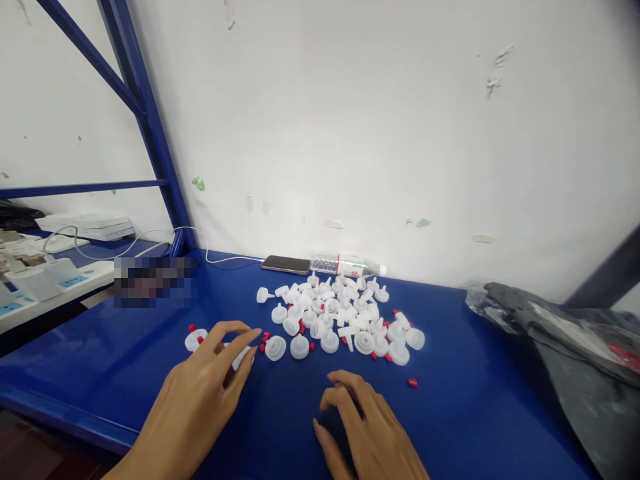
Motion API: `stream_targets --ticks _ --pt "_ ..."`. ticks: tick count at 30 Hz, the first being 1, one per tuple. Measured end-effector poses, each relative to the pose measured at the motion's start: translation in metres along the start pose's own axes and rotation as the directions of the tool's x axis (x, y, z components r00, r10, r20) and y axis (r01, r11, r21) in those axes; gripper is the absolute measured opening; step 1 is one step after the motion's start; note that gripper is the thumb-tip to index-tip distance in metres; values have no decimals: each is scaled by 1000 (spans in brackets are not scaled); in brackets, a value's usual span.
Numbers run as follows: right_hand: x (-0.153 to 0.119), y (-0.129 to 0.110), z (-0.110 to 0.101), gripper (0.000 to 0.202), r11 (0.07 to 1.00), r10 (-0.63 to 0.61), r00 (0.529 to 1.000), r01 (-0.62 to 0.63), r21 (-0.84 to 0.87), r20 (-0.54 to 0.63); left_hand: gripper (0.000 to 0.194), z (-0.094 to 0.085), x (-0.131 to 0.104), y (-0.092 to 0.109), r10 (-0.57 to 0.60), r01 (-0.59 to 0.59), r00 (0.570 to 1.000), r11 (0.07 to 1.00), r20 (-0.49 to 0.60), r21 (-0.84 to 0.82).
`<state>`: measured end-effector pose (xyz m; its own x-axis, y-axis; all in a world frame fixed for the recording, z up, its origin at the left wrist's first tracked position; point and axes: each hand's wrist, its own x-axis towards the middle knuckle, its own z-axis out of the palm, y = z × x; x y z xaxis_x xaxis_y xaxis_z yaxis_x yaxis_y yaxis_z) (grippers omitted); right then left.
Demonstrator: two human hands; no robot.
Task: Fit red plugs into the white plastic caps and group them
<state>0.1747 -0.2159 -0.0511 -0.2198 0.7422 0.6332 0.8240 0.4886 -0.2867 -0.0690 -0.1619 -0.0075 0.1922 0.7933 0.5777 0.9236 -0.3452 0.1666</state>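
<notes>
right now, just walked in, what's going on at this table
A person has both bare hands over a blue table strewn with white plastic pieces and small red pieces. The left hand is at one white piece, though whether its grip has closed on it is unclear. The right hand is in front of the pile, with nothing visible in its curled fingers. Behind the pile lie a phone and a bottle.

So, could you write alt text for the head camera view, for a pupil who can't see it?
A person's left hand and right hand are over a blue table, a white piece showing between the left fingers. Beyond lies a heap of white pieces with small red pieces around it. Behind, a phone and bottle lie by the wall.
</notes>
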Motion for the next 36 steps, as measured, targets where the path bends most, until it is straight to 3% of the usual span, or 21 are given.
stream_targets --ticks 6,10,13,16,20,27,31,36 --pt "-1 0 0 19 1000 15 1000 -15 27 -1 38 12 -3 13 76 -80 994 996 75 50" --pt "20 4 -12 13 989 135 988 -139 56 70 37 2 10 26 34 -38 987 999 160 23" --pt "47 4 -21 28 967 240 965 -227 -115 110 34 -13 28 40 -34 36 958 999 284 0" --pt "65 1 -21 39 926 281 950 -233 -297 133 31 -19 41 53 -41 60 926 997 376 -39" --pt "66 -3 -14 34 920 256 956 -195 -341 144 30 -7 40 62 19 24 903 995 429 -95" --pt "46 6 -16 14 949 293 938 -262 -174 186 35 23 26 69 54 -18 876 997 480 -78" --pt "44 8 -20 18 939 343 898 -338 -67 276 39 31 26 72 46 -23 859 998 511 -52" --pt "52 -1 -31 20 902 421 835 -428 -63 354 36 33 26 73 37 -8 840 998 541 -55"
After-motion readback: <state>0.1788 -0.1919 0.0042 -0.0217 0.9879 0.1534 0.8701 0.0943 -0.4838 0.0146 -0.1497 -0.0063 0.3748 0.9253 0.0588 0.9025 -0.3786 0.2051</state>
